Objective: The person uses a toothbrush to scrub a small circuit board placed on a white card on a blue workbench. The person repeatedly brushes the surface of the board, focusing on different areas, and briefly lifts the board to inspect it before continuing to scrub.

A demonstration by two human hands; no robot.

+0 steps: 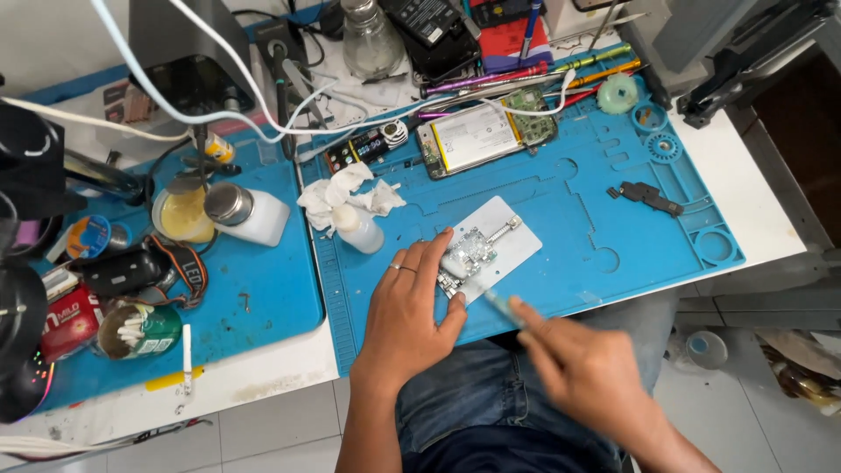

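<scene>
**Steady hands over a clamped board**

A white bench carries two blue mats [613,219], crowded at the far edge with screwdrivers, cables and an opened phone [477,133]. At the near edge of the right mat sits a pale metal holder [512,241] with a small circuit board [464,254] clamped on it. Our left hand [407,315] lies flat, fingers spread, pressing the board and holder down rather than gripping them. Our right hand [587,372] is blurred with motion and closes around a thin, pale tool [501,304] whose tip points at the board's near edge; what kind of tool it is we cannot tell. A small squeeze bottle [359,228] and crumpled tissue [337,193] wait just left of the holder, near our fingertips. To do this well, we judge, the left palm should keep the holder from sliding while the right wrist rests on the mat's edge, so that the tip moves in short, light strokes and does not skid across the tiny parts.
</scene>
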